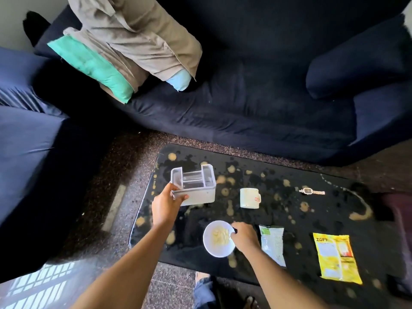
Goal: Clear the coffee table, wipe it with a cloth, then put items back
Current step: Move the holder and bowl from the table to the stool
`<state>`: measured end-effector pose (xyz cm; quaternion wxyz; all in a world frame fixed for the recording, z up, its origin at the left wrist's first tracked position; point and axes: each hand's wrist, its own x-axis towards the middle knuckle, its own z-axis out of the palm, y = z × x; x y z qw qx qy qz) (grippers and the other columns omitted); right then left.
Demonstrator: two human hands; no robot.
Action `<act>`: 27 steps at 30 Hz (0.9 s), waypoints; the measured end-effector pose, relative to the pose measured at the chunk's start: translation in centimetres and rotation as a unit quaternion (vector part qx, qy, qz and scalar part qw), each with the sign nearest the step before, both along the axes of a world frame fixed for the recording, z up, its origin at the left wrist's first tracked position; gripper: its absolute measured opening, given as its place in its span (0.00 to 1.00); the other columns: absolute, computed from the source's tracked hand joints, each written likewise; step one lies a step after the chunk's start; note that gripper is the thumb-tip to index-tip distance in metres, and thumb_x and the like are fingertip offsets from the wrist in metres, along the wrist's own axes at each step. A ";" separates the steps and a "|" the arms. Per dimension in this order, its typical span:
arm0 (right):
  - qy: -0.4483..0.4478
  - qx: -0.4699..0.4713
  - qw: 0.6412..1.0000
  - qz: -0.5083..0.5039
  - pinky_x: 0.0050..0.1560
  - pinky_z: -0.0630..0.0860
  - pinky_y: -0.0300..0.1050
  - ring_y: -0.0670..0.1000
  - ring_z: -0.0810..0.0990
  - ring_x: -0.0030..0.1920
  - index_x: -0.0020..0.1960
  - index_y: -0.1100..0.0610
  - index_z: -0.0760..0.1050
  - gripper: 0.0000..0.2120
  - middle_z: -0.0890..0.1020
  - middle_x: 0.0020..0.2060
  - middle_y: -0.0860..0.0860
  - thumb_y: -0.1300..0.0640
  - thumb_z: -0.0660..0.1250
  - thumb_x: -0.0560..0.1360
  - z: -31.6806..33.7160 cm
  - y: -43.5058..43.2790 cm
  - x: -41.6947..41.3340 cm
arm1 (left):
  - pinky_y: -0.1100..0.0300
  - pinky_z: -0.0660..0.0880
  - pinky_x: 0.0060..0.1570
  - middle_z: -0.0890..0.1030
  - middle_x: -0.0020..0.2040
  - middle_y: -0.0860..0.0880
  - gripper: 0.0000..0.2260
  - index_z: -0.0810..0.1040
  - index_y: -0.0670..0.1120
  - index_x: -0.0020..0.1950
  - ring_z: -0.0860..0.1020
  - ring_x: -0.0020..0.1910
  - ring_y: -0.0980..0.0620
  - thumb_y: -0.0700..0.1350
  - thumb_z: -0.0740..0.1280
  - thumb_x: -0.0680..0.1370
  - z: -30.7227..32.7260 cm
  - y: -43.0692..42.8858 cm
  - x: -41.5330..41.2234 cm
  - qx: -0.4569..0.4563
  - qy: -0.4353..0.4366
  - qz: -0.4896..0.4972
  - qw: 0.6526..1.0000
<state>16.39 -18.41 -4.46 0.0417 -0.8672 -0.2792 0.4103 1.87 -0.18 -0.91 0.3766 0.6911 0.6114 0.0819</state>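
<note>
The organizer point(196, 186) is gripped by the left hand point(167, 204), the bowl point(217, 239) rim pinched by the right hand point(244, 236). Both should be lifted level.

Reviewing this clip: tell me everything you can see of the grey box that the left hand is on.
The grey box looks like pale matt plastic. It is rectangular and open-topped, with raised end walls and inner dividers forming compartments, and nothing shows inside them. It sits roughly upright over the far-left part of the table, left of the mug. The left hand grips its near-left corner. Whether the box rests on the table or is slightly lifted cannot be told.
</note>
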 end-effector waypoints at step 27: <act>-0.046 0.038 0.910 -0.411 0.50 0.80 0.52 0.57 0.83 0.48 0.59 0.57 0.79 0.17 0.84 0.50 0.55 0.58 0.65 0.71 4.5 -46.9 42.2 | 0.55 0.76 0.36 0.82 0.35 0.53 0.08 0.77 0.53 0.46 0.80 0.37 0.49 0.54 0.72 0.71 3.9 -44.5 50.5 0.021 -0.113 -0.216 0.970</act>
